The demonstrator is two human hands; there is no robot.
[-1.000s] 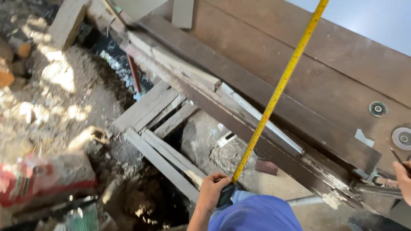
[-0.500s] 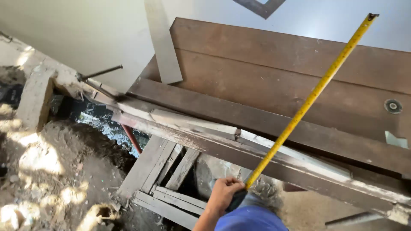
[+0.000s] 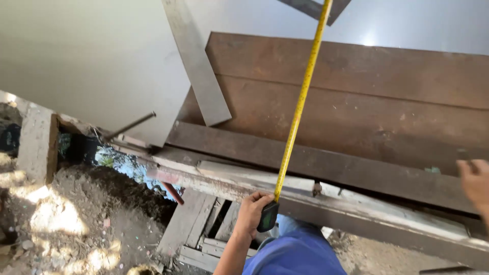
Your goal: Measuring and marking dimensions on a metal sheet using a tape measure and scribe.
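Yellow tape (image 3: 300,107) rises from the case (image 3: 268,217) clamped in the left hand's (image 3: 253,211) grip; right hand (image 3: 474,182) blurred, grip unclear.

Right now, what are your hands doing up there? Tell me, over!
Left hand in a grip on the tape measure case. Yellow tape runs up across the brown steel beams. Right hand free at the edge, holding nothing.

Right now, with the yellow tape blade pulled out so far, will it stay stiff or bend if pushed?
The yellow tape blade looks thin and narrow, so probably light. It runs straight from the left hand, so likely fairly stiff; a sideways push may buckle it.
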